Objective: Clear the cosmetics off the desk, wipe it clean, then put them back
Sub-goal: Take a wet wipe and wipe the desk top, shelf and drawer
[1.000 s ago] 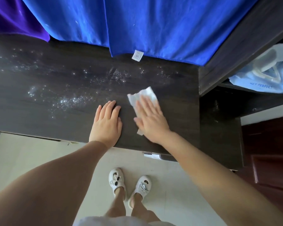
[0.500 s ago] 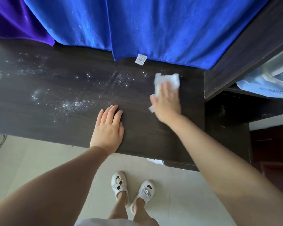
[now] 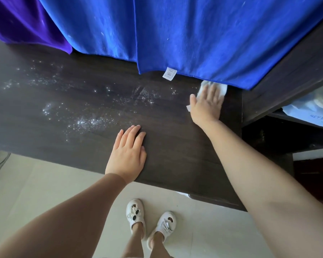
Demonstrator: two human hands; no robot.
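Observation:
The dark wooden desk (image 3: pixel 175 138) carries no cosmetics; white speckles of powder or droplets (image 3: pixel 86 121) spread over its left and middle parts. My right hand (image 3: pixel 207 105) presses a white wipe (image 3: pixel 223 89) flat on the desk's far right corner, just under the hem of a blue cloth. Most of the wipe is hidden by my fingers. My left hand (image 3: pixel 128 155) lies flat, palm down, fingers together, on the desk near its front edge, holding nothing.
A blue cloth (image 3: pixel 194 34) with a white label (image 3: pixel 169 73) hangs over the desk's back edge, a purple cloth (image 3: pixel 24 21) beside it on the left. A dark shelf unit (image 3: pixel 287 75) on the right holds a pale plastic bag (image 3: pixel 313 110). My feet in white slippers (image 3: pixel 149 218) stand on pale floor tiles.
My right hand has slid the wipe from the desk's middle front away to the far right corner. My left hand has stayed flat in place.

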